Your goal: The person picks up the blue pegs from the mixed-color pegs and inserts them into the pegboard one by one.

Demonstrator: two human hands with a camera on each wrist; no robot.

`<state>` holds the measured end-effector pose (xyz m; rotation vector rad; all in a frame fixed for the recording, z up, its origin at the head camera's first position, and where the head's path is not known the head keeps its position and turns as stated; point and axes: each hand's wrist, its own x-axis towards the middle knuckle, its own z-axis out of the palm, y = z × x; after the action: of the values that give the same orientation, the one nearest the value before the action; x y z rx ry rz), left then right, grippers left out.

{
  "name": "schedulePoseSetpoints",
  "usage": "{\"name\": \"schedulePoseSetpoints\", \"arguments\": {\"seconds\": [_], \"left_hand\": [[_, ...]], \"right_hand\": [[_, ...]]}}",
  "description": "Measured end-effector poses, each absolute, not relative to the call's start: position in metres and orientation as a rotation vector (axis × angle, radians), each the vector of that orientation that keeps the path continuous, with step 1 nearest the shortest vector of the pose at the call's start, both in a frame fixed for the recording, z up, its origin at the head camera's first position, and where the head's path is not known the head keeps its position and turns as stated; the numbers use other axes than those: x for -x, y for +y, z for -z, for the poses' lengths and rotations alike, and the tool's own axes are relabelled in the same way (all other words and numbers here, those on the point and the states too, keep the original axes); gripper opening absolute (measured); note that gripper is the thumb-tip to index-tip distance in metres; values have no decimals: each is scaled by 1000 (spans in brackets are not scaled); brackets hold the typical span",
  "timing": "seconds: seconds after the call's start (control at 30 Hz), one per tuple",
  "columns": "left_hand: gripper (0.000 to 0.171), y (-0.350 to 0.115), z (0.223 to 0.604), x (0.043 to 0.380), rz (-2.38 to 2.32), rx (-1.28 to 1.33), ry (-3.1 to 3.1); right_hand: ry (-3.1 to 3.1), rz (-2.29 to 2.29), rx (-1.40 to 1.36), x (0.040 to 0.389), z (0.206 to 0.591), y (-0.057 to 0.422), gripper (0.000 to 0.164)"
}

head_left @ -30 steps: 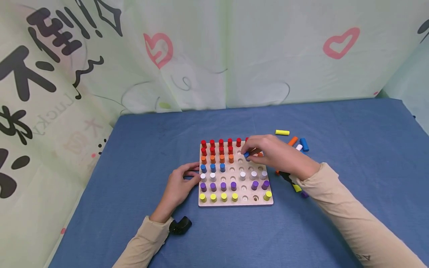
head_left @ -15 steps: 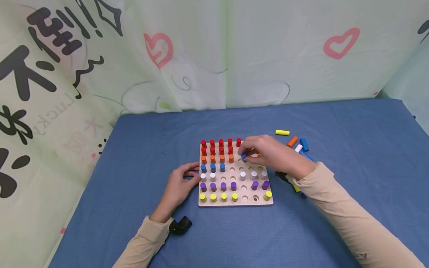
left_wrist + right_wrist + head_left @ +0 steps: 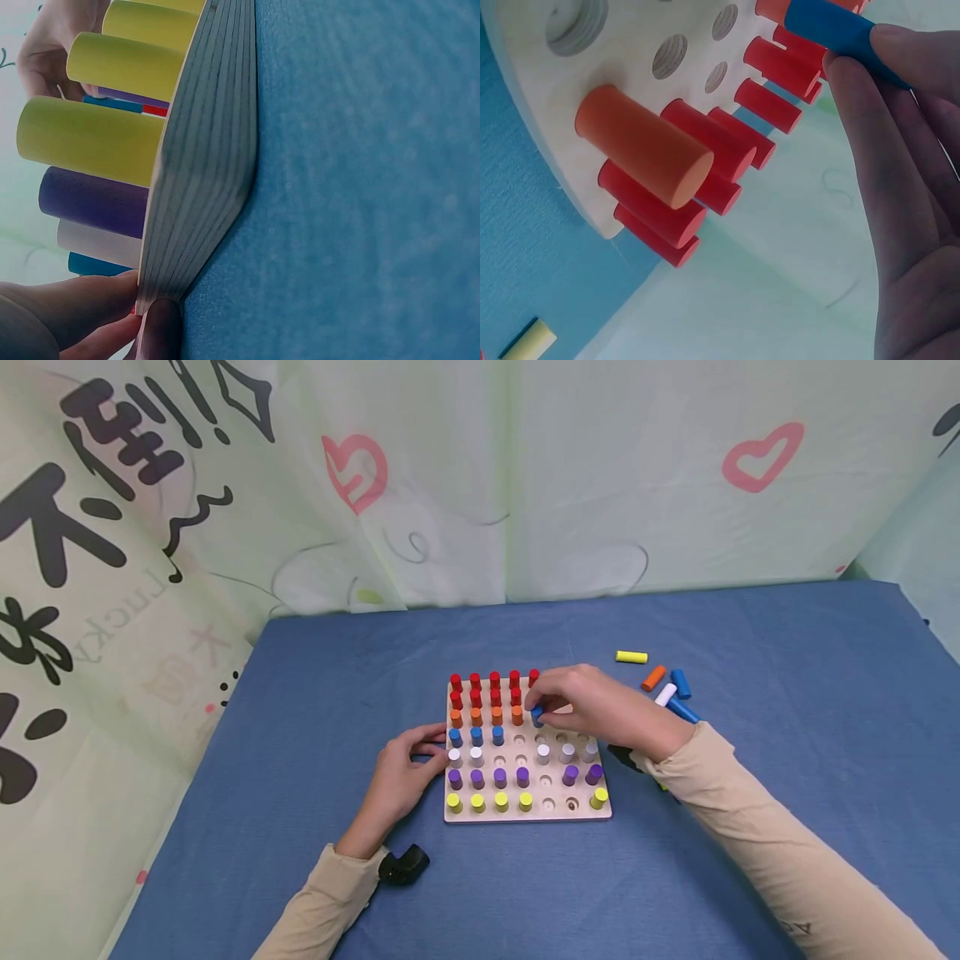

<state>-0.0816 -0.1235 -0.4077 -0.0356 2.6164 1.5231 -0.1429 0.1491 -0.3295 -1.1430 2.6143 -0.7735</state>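
Observation:
A square wooden pegboard (image 3: 558,814) lies on the blue cloth, with rows of red, orange, blue, white, purple and yellow pegs upright in it. My right hand (image 3: 592,706) pinches a blue peg (image 3: 537,717) between thumb and fingers, over the board beside the orange row. The right wrist view shows this blue peg (image 3: 840,37) overlapping an orange one. At the board's left edge, my left hand (image 3: 401,777) grips the rim near the white and purple rows. Close up, its fingers (image 3: 82,300) hold the layered wooden edge (image 3: 202,157).
Right of the board lie loose pegs: a yellow peg (image 3: 632,657), an orange peg (image 3: 654,677), a white peg (image 3: 665,695) and blue pegs (image 3: 680,682), partly hidden by the right arm. Several holes show in the board's right half. A printed curtain (image 3: 585,485) hangs behind the table.
My right hand has moved a little left across the board with the blue peg, toward the orange row. The left hand stays at the board's edge.

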Motion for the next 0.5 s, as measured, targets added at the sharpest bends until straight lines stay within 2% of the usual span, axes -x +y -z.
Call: {"name": "schedulePoseSetpoints", "arguments": {"seconds": [0.5], "left_hand": [[41,-124,409,82,-1505,48,2625]], "right_hand": [[2563,778,1117,145,333,139,21]]}}
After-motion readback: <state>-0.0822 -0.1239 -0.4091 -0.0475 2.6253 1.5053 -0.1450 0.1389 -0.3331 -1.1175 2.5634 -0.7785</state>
